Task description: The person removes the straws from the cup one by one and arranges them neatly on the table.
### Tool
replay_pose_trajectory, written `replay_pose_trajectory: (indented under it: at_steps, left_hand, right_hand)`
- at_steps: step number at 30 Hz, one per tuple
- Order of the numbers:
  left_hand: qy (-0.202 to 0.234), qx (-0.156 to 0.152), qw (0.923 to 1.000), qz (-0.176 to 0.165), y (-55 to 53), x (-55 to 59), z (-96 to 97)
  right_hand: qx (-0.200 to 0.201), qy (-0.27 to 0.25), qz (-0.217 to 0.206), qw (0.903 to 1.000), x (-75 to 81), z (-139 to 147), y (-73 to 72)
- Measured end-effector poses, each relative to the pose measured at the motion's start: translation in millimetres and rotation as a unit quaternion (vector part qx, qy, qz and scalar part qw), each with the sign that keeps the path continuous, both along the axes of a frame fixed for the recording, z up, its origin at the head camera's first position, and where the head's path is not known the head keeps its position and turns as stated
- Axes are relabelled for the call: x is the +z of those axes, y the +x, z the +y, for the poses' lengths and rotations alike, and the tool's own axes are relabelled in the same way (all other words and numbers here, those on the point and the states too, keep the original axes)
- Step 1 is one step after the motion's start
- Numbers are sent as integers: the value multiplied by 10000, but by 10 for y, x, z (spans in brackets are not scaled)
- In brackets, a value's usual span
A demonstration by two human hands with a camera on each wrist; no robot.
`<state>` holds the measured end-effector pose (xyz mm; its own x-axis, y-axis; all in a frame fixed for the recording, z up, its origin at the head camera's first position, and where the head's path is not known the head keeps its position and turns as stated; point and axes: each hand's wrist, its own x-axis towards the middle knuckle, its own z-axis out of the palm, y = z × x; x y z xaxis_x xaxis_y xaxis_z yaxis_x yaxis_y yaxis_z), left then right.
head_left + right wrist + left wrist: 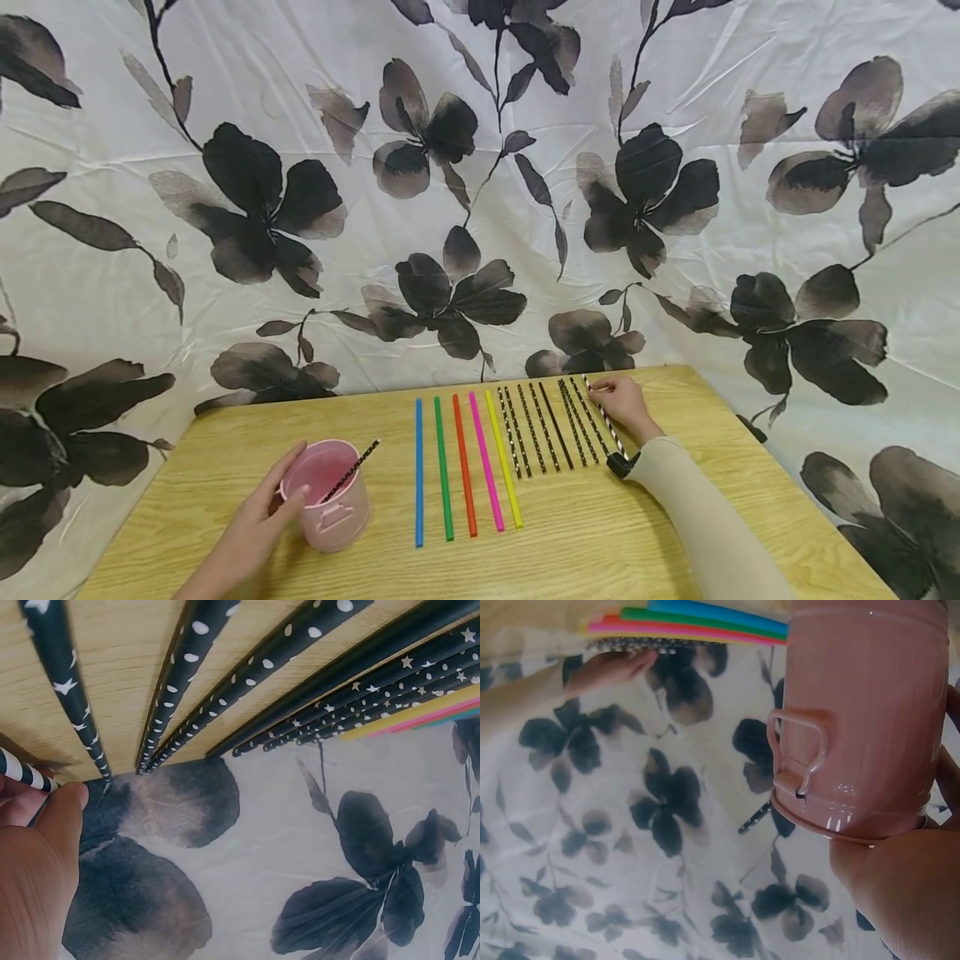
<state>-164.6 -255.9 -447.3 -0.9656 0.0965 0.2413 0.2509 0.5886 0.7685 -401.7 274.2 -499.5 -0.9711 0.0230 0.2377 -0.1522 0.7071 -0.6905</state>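
Observation:
My left hand [262,510] holds a small pink bucket [341,527] at the table's left, thumb over its rim and fingers round the far side. Inside leans one black dotted straw [364,460], its upper end sticking out past the rim. The bucket's small side handle [801,746] shows in the left wrist view. At the right end of a row of straws, my right hand [624,405] pinches a black-and-white striped straw [27,774] near its far end. A black straw with white stars [64,686] lies just beside that hand.
Blue [419,475], green [443,468], red [464,467], pink [487,463] and yellow [504,458] straws lie side by side mid-table. Several black patterned straws continue the row rightward, with a plain black straw [556,425] among them. A flowered cloth [480,208] hangs behind the wooden table [570,550].

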Motion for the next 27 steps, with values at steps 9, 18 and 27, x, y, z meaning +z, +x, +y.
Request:
replay_pose_trajectory:
  at_steps: [9, 18, 27]
  left_hand:
    - [-8, 44, 10000, -53, 13, -8, 7]
    - [82, 43, 9998, -185, 13, 20, 17]
    - [-9, 104, 9998, -162, 11, 1, 13]
  right_hand:
    - [-3, 160, 12, 9999, -36, -6, -4]
    - [49, 531, 120, 9985, 11, -38, 30]
    - [-59, 696, 38, 9975, 26, -55, 41]
